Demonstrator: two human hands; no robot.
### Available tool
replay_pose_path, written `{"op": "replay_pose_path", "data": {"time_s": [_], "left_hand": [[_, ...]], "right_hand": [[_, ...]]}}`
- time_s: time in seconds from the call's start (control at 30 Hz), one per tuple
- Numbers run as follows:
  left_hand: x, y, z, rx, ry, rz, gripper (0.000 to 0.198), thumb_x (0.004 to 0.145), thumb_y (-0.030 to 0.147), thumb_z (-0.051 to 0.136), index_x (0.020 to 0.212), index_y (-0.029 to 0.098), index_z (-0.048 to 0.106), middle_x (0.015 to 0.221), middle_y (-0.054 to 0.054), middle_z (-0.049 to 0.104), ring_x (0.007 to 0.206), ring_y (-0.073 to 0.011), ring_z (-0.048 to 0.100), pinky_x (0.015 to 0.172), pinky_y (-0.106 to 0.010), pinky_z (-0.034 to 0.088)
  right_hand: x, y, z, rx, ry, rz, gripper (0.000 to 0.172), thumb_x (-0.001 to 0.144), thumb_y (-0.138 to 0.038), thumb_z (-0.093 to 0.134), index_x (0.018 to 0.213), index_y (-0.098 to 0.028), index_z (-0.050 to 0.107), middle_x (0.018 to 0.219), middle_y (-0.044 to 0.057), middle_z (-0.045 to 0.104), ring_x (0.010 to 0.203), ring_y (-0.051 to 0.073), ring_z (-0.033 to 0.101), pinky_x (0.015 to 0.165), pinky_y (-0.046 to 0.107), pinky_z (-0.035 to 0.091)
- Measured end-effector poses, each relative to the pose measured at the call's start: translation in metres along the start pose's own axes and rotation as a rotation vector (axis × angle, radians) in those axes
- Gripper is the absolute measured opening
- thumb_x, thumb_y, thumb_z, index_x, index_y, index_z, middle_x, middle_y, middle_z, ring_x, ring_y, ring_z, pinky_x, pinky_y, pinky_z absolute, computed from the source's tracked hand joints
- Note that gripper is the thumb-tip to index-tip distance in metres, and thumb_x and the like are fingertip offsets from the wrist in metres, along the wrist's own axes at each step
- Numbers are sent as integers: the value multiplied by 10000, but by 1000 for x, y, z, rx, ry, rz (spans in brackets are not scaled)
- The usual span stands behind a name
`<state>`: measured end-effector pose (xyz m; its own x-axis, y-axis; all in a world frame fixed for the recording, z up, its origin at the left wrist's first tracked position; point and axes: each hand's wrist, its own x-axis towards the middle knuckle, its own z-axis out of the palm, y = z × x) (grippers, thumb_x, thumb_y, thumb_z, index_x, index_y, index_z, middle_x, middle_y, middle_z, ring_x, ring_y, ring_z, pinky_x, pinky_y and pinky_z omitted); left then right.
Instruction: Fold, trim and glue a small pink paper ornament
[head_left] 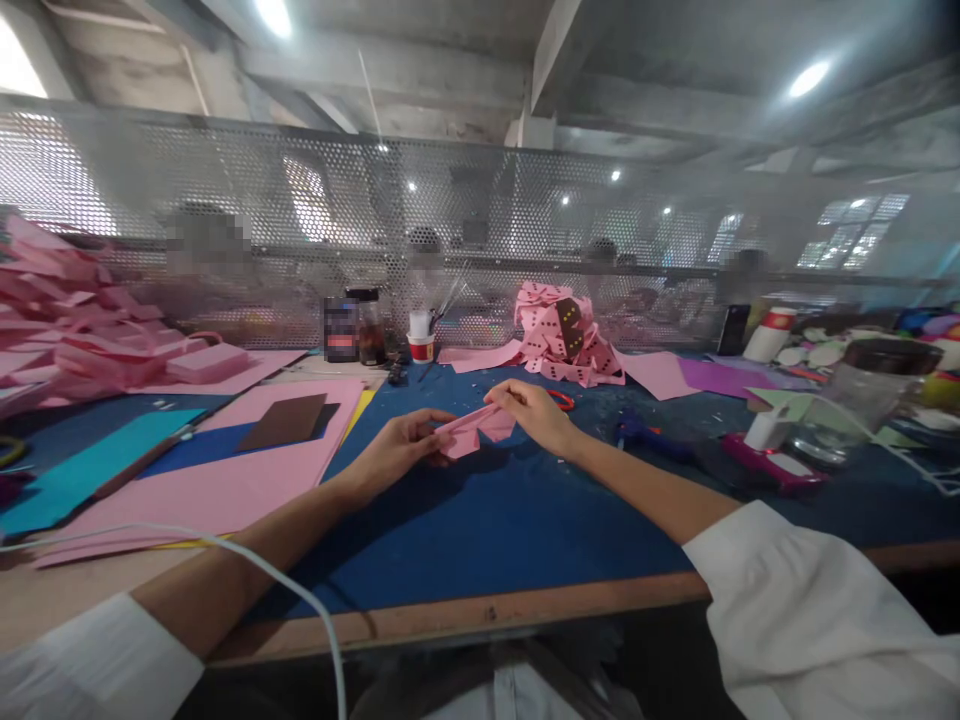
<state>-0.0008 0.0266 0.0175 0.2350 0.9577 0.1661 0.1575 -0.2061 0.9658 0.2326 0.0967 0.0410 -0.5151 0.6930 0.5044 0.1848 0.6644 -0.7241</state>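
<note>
Above the blue table mat (480,540), a small folded piece of pink foam or paper (469,432) with a notch in its lower edge is held between my two hands. My left hand (405,440) pinches its left end, the fingertips partly behind it. Its upper right edge is gripped between the thumb and fingers of my right hand (529,410). Just behind my right hand lie the orange handles of scissors (561,400). Beyond my hands stands a heap of pink pieces with dark dots (559,335).
Pink sheets (247,490), a brown piece (281,422) and a turquoise strip (97,470) lie left, near a pink pile (75,320). A blue glue gun (652,438), magenta device (776,465) and clear jar (840,410) are right. A white cable (300,590) crosses my left forearm. A perforated screen (465,190) stands behind.
</note>
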Motion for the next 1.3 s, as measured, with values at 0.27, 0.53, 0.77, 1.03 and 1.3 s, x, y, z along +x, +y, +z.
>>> {"op": "replay_pose_path", "data": {"time_s": [0.27,0.53,0.77,1.03,1.3], "left_hand": [[-3,8,-1,-31,31,9,517,795,428,713,1237,193,583,797,-11,681,670,-133,642,703,-268,549],[-1,3,-4,-65,44,23,436,812,406,704,1178,194,597,736,7,655,633,-122,633,686,-261,551],[-4,7,-2,-78,24,7,440,814,419,696,1186,200,613,818,-12,668,658,-133,637,707,-286,546],[-8,15,2,-105,3,-40,370,821,414,672,1097,169,707,886,-63,687,775,-177,629,758,-307,528],[-8,11,2,-41,-65,-8,274,791,326,688,992,150,747,916,-72,727,807,-188,640,788,-309,503]], "right_hand": [[-2,0,-4,83,13,32,397,963,-499,422,955,-199,682,951,39,652,852,152,580,757,266,448],[-19,-4,-18,243,-89,125,270,932,-383,490,1057,-222,668,975,37,635,886,157,593,784,293,502],[-16,2,-12,129,-20,37,197,817,-169,568,987,-179,668,942,47,657,896,157,613,825,302,489],[-14,12,-12,119,-8,7,220,799,-112,523,955,-174,665,940,37,667,886,149,616,824,297,470],[-15,13,-8,129,-33,23,238,777,-90,505,936,-172,662,925,30,663,860,147,609,802,291,461]]}}
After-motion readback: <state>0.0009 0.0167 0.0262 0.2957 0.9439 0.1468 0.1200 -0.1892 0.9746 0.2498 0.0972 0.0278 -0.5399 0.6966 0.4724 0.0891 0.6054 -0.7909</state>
